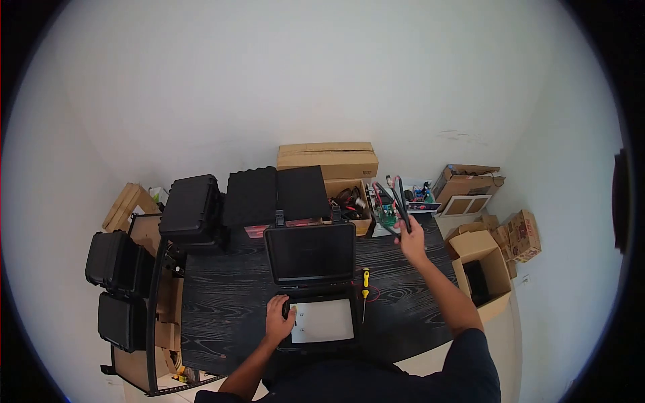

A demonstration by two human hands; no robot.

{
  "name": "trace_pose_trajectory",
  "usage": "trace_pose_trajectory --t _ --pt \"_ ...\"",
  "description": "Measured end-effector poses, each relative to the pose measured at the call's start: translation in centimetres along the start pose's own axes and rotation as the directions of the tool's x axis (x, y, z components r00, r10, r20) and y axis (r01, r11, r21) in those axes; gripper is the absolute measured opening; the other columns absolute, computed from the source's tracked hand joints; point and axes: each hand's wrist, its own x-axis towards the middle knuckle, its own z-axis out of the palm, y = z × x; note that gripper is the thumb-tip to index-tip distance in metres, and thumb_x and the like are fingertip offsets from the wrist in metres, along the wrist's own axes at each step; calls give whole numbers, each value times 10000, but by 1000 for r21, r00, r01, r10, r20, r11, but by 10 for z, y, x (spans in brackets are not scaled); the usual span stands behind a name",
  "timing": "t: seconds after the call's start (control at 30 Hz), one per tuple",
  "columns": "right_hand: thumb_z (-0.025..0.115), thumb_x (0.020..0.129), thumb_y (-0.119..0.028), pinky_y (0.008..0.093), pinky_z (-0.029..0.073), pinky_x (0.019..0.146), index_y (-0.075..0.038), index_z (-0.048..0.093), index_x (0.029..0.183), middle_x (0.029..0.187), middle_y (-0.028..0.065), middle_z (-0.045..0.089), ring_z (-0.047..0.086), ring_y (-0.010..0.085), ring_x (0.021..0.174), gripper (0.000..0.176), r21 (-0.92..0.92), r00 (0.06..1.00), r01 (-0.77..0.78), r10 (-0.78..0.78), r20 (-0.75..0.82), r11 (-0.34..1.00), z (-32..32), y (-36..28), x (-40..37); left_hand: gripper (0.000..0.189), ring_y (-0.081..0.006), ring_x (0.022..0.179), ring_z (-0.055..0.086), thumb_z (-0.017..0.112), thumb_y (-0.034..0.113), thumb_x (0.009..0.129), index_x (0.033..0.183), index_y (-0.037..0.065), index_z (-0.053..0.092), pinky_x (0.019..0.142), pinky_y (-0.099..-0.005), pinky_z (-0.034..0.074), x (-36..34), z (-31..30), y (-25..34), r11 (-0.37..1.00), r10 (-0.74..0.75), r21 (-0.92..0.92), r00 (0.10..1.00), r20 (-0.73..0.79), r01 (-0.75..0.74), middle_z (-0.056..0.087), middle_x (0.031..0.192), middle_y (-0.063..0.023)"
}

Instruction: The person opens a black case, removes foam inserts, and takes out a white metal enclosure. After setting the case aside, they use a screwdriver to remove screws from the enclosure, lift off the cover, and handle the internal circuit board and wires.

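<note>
An open black hard case point(316, 282) lies on the dark wood-grain table point(228, 295), its lid standing up toward the wall. A white sheet point(322, 321) lies in its lower half. My left hand point(277, 320) rests on the case's left edge, fingers curled over it. My right hand point(411, 235) is raised over the table's far right side and grips long black strips or cables point(396, 198) that stick up and fan out. A yellow-handled screwdriver point(365, 289) lies just right of the case, beside a loop of red wire.
Black foam pads point(275, 195) and a closed black case point(191, 208) sit at the table's back. Cardboard boxes point(327, 160) line the wall; one open box point(349, 201) holds cables. More black cases point(121, 262) stack on the left. Open cartons point(480, 269) stand on the floor right.
</note>
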Motion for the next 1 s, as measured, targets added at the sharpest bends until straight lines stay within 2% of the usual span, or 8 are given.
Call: trace_pose_trajectory --t 0.17,0.27,0.3,0.4,0.67,0.77,0.87,1.0 --pt "572 1075 -95 307 513 567 -32 652 1255 832 40 696 626 137 632 206 -129 996 -1 -11 -90 992 62 46 77 424 -433 1363 515 714 163 904 1291 3 644 1175 -509 397 1 0 2 1000 -14 5 1000 19 14 639 1371 -205" --pt "612 1014 -63 360 547 655 -20 649 1260 836 85 728 686 225 689 252 -384 966 203 -247 -69 901 95 103 117 412 -427 1368 511 722 170 908 1278 3 655 1179 -505 396 3 -3 7 999 -34 1 999 26 34 641 1376 -199" --pt "650 934 -47 438 559 864 -56 676 1275 992 173 736 719 412 933 342 -364 997 57 -69 -21 929 101 97 122 413 -426 1368 512 724 171 909 1280 4 655 1179 -504 397 4 -4 8 999 -39 1 999 31 39 641 1376 -198" --pt "684 925 -86 467 545 896 -89 715 1206 1156 143 706 687 372 1082 283 -590 927 269 -371 -56 761 129 135 135 412 -419 1365 514 731 188 913 1281 18 660 1177 -505 400 2 -1 2 999 -38 -7 999 24 38 645 1374 -184" --pt "720 916 -397 565 336 1150 -165 702 1313 1349 56 602 520 282 1301 461 -888 916 374 41 398 266 137 98 110 406 -417 1367 504 740 194 905 1273 39 668 1169 -508 406 5 -2 7 999 -47 12 998 46 47 646 1363 -168" --pt "639 958 -505 593 291 1185 -167 678 1364 1433 79 581 488 288 1370 530 -888 912 398 10 411 231 133 98 101 412 -418 1372 497 741 188 896 1273 40 668 1170 -506 405 5 -1 5 999 -40 20 998 46 39 642 1360 -174" --pt "595 995 -460 620 271 1193 -129 672 1364 1509 99 529 472 323 1393 502 -832 861 482 -326 391 274 127 112 94 425 -420 1350 507 744 198 887 1275 43 668 1164 -503 409 5 -1 4 998 -28 52 997 72 24 618 1378 -176" --pt "665 948 -262 580 297 1183 -105 647 1351 1491 134 542 476 353 1390 433 -685 868 459 -452 208 566 107 97 57 493 -365 1247 557 749 266 877 1322 74 655 1053 -518 456 11 -21 24 944 -14 328 984 176 -45 605 1313 -150"
